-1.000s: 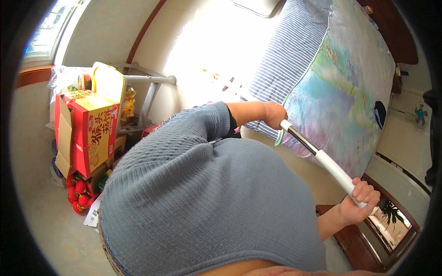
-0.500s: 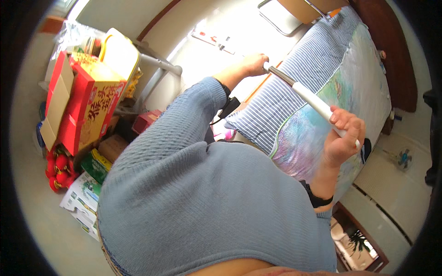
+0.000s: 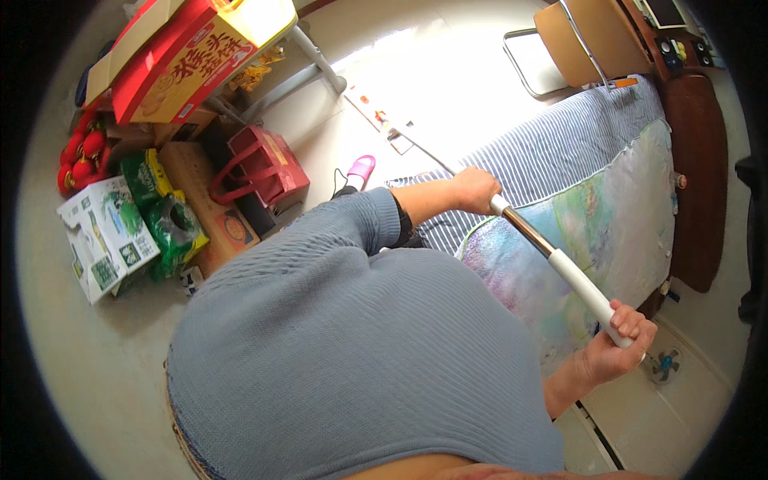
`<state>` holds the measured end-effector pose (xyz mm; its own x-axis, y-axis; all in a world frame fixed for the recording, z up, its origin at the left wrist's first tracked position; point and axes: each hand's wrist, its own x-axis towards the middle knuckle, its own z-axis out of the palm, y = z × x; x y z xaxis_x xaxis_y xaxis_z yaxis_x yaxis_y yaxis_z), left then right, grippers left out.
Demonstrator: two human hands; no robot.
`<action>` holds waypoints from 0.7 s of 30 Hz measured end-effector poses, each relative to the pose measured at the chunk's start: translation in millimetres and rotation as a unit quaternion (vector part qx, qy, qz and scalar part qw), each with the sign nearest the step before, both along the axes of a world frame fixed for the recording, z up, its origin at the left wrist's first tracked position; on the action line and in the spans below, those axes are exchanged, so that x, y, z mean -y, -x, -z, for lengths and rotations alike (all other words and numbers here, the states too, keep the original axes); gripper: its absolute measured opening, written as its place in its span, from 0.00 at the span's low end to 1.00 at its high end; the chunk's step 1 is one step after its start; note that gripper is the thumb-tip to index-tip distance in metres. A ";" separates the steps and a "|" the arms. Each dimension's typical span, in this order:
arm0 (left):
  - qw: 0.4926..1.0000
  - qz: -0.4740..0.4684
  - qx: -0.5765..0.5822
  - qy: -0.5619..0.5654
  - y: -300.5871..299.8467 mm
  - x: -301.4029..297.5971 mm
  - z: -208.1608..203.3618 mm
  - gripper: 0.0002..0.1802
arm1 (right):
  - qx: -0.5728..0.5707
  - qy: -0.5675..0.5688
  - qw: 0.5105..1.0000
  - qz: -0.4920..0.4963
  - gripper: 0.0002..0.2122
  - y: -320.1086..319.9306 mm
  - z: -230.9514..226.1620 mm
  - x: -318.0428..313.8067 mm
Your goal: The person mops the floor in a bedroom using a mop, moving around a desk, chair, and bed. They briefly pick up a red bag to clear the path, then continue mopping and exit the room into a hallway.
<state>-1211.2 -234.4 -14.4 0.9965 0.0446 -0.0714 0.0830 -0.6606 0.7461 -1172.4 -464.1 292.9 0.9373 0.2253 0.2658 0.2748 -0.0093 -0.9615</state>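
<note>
A long pole with a white grip and a shiny metal section (image 3: 538, 232) runs aslant from upper left to lower right. My left hand (image 3: 478, 190) is closed round it just above the metal section. My right hand (image 3: 614, 352) grips the white lower end, fingers wrapped over it. Beyond my left hand a thin shaft slopes toward the bright floor, beside a small head-like piece with orange and red bits (image 3: 386, 122); how they join is too bright to make out. Behind the pole lies a bed with a striped sheet (image 3: 552, 136) and a multicoloured cover (image 3: 616, 192).
At left stand a red and yellow carton (image 3: 180, 68), a red bag (image 3: 268, 172), green packs (image 3: 164, 200) and a white box (image 3: 108, 232). A pink slipper (image 3: 362, 170) is on my foot. A chair (image 3: 588, 44) stands past the bed; a small fan (image 3: 666, 366) is at lower right.
Both hands have moved down and to the right in the picture with the pole, still gripping it. The view has shifted, showing more of the red bag, the slipper and the chair.
</note>
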 end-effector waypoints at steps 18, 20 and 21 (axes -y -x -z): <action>0.976 0.062 -0.168 -0.126 54.4 57.0 54.3 0.11 | -0.226 0.046 0.968 -0.098 0.13 14.6 82.6 163.0; 0.965 0.084 -0.198 -0.150 72.9 32.1 83.9 0.12 | -0.283 0.251 0.916 -0.133 0.10 26.7 99.8 152.8; 0.959 0.098 -0.213 -0.162 83.9 23.2 98.9 0.13 | -0.313 0.334 0.876 -0.155 0.09 32.8 109.7 148.3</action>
